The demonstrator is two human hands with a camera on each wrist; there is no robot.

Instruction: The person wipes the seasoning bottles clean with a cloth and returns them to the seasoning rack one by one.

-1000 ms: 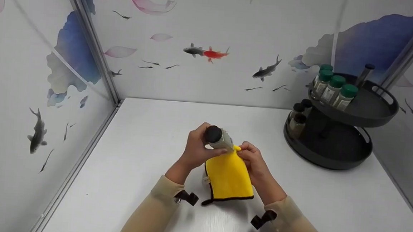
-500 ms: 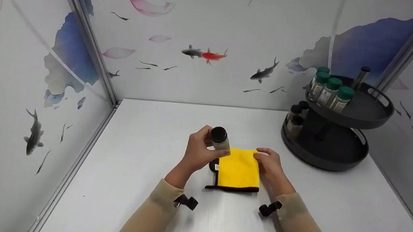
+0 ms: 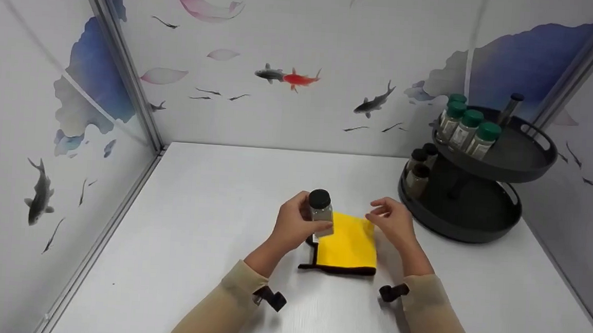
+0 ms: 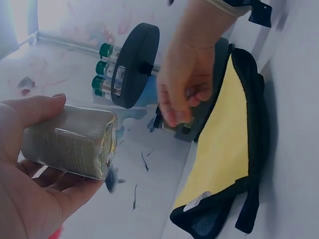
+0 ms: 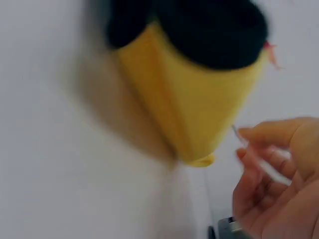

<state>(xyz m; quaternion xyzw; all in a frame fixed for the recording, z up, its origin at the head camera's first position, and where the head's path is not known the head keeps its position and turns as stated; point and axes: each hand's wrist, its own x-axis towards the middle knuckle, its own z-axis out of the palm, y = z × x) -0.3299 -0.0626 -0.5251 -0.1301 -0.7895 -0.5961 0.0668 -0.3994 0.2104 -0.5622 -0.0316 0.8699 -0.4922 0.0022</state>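
My left hand [image 3: 289,223] grips a spice jar [image 3: 320,215] with a black cap, held upright in the head view, above the left side of a folded yellow cloth [image 3: 348,248]. In the left wrist view, the thumb and fingers wrap round the clear, square-sided jar [image 4: 70,142] with a pale filling. The cloth, edged in black, lies on the table with a small white tag at its left. My right hand [image 3: 397,225] hovers at the cloth's upper right corner. Its fingers are loosely bent and, in the right wrist view, apart from the cloth [image 5: 199,104].
A black two-tier turntable rack [image 3: 460,230] stands at the back right of the white table [image 3: 233,193]. Several green-capped jars [image 3: 466,129] and a dark-capped one [image 3: 510,108] sit on its upper tier; black-capped jars [image 3: 417,180] sit below. Printed walls enclose the table.
My right hand has let go of the cloth's corner and moved up and right. The cloth has spread flatter on the table. The jar has come away from the cloth and is more upright.
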